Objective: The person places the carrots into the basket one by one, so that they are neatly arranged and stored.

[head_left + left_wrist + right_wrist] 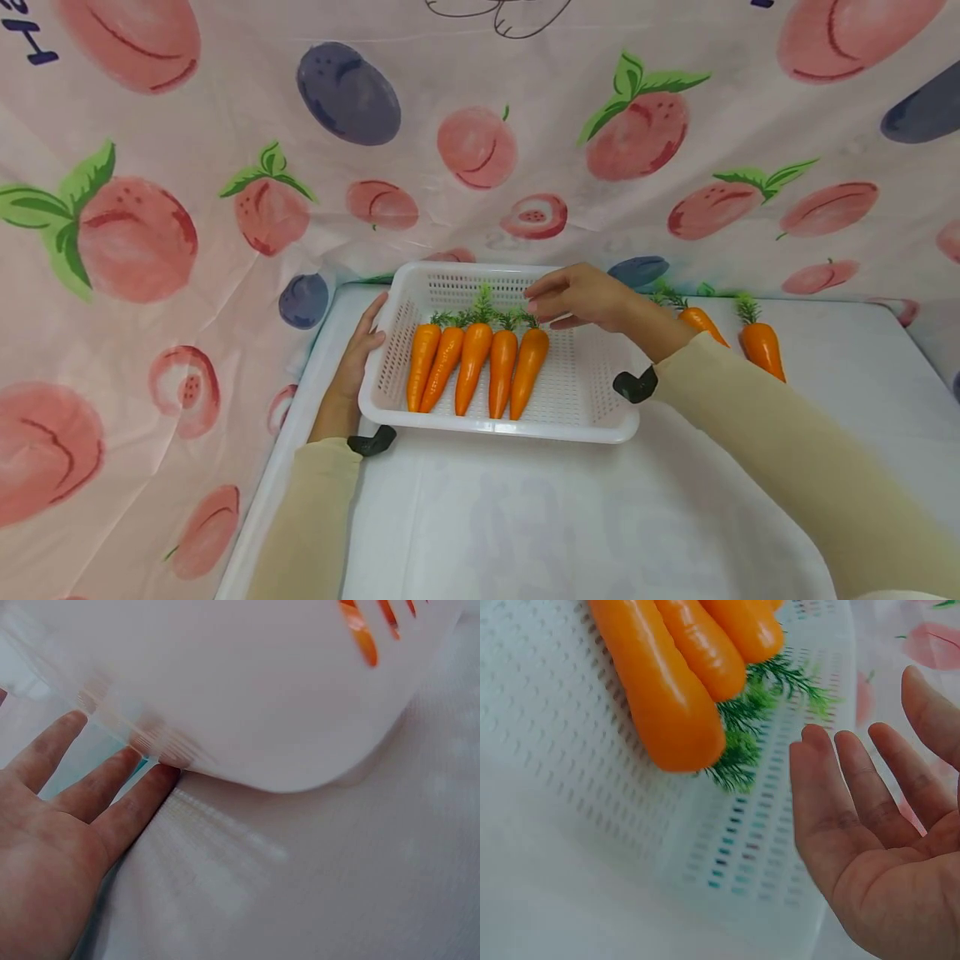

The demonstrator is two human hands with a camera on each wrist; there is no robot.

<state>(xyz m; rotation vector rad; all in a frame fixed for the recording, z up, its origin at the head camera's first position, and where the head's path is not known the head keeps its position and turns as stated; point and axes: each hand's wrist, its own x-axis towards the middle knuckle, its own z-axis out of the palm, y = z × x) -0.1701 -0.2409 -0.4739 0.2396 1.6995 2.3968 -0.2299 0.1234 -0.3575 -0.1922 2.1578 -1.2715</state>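
Note:
Several orange carrots (473,367) with green tops lie side by side in a white perforated plastic basket (592,432), filling its left and middle part. My left hand (352,367) is at the basket's left side; in the left wrist view its fairly straight fingertips (161,780) touch the basket wall. Above the basket's back part, near the top of the rightmost carrot (679,727), hovers my right hand (585,297). Its fingers are spread and loosely bent, with nothing between them in the right wrist view.
Two more carrots lie on the white table (847,417) to the right: one carrot (702,323) partly behind my right forearm, the other carrot (762,348) beside it. A fruit-print cloth (480,92) hangs behind the table and along its left side.

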